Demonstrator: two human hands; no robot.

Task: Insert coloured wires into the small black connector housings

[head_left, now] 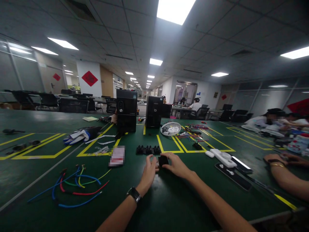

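Between my two hands, low over the green table, is a small black block [163, 160] with a flat, dark face. My right hand [178, 166] grips it from the right, thumb below and fingers above. From the left, the bent fingers and thumb of my left hand [148, 172] close on its other edge, where a small paler part shows; its detail is too small to make out. A dark watch is on my left wrist. Just beyond my fingertips stands a row of black terminal-block-like parts [148, 149] with upright tabs.
Loose blue, red and green wires [79, 187] lie at left, near a pinkish packet [117, 156] and gloves [80, 136]. Two black computer towers [126, 111] stand behind. Right are a white fan grille [171, 129], a white power strip [223, 158], phones and a co-worker's forearm [287, 174].
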